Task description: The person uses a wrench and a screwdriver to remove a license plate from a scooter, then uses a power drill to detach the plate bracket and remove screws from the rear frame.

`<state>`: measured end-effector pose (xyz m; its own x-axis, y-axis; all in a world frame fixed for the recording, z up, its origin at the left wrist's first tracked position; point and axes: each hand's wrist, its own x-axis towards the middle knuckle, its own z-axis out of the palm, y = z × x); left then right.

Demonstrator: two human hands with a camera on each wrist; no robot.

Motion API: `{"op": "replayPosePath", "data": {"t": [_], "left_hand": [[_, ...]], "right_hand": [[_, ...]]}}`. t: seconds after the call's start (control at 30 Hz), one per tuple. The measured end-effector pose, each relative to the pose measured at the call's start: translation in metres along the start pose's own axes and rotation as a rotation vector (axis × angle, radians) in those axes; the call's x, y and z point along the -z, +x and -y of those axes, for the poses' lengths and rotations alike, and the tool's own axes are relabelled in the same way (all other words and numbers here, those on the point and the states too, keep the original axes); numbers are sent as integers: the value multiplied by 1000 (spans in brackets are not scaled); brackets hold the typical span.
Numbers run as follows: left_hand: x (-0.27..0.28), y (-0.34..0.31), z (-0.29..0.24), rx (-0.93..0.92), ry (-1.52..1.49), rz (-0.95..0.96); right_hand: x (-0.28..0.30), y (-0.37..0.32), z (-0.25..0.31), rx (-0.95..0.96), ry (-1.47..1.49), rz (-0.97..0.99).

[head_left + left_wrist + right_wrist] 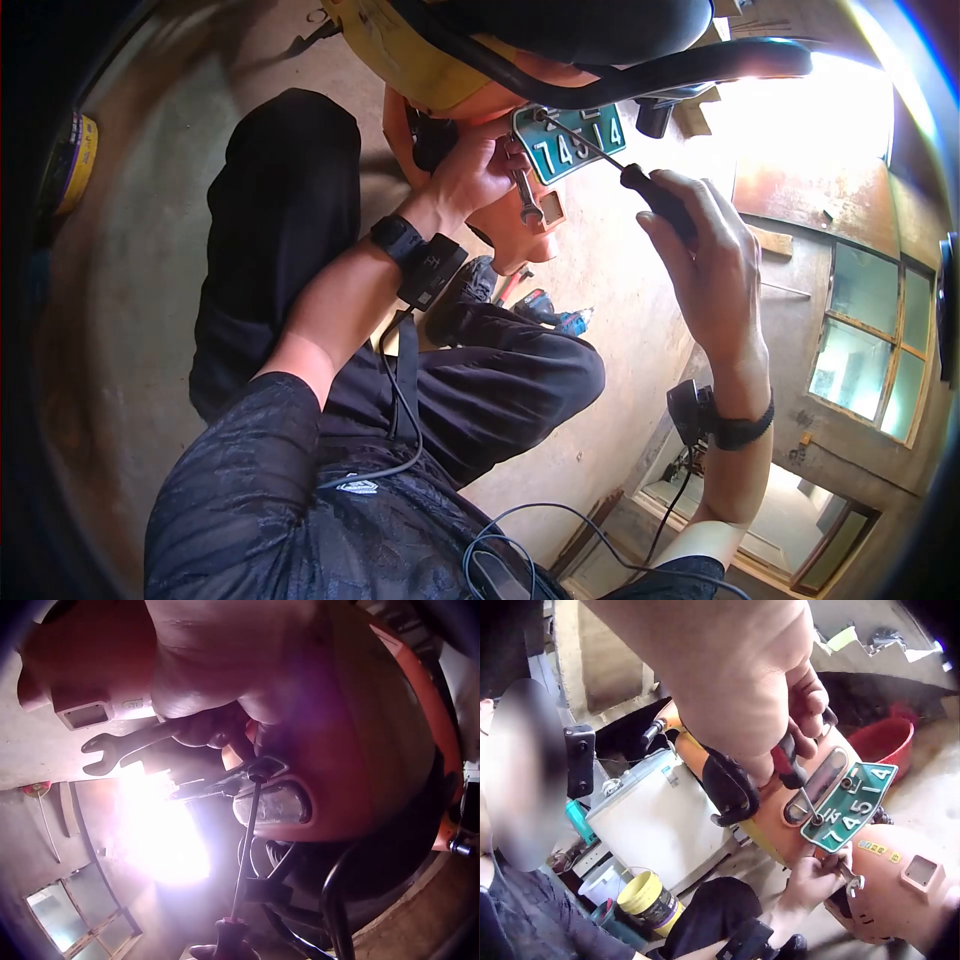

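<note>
A green license plate [855, 808] with white characters is mounted at the rear of an orange scooter [889, 859]. My right hand [705, 260] grips the dark handle of a screwdriver [655, 200]. Its tip meets the bolt [817, 820] at one corner of the plate. At that same corner my left hand [470, 175] holds an open-end wrench [135, 742], its free jaw sticking out past the fingers. The wrench's other end is hidden behind the plate and fingers. A second bolt [847, 782] shows near the plate's upper edge.
A blue cordless drill [560, 313] lies on the floor near my foot. The scooter's black grab rail [600, 92] curves above the plate. In the right wrist view stand a yellow bucket [649, 896], a white cabinet [656, 817] and a red basin [881, 742].
</note>
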<state>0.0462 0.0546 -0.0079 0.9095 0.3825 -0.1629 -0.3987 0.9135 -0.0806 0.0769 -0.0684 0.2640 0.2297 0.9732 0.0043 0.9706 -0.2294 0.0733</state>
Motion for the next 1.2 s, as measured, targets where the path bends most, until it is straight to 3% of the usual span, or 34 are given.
{"op": "replayPosePath", "data": {"t": [0.2, 0.5, 0.67, 0.77, 0.83, 1.03, 1.13, 1.2], "left_hand": [[3, 0, 0, -2, 21, 59], [5, 0, -1, 5, 26, 101], [-1, -1, -2, -2, 20, 57], [1, -2, -1, -19, 21, 142], [-3, -1, 0, -24, 15, 54], [14, 8, 3, -16, 43, 86], [10, 6, 3, -41, 70, 11], [10, 7, 2, -35, 74, 22]], "right_hand": [[0, 4, 6, 61, -239, 47], [-4, 12, -1, -4, 39, 44], [1, 15, 4, 26, -57, 110], [-1, 16, 6, 34, -93, 87], [-3, 17, 6, 32, -109, 72], [-13, 19, -5, -5, 125, -37], [-19, 14, -10, -103, 215, -65], [-21, 13, -9, -255, 437, -85]]}}
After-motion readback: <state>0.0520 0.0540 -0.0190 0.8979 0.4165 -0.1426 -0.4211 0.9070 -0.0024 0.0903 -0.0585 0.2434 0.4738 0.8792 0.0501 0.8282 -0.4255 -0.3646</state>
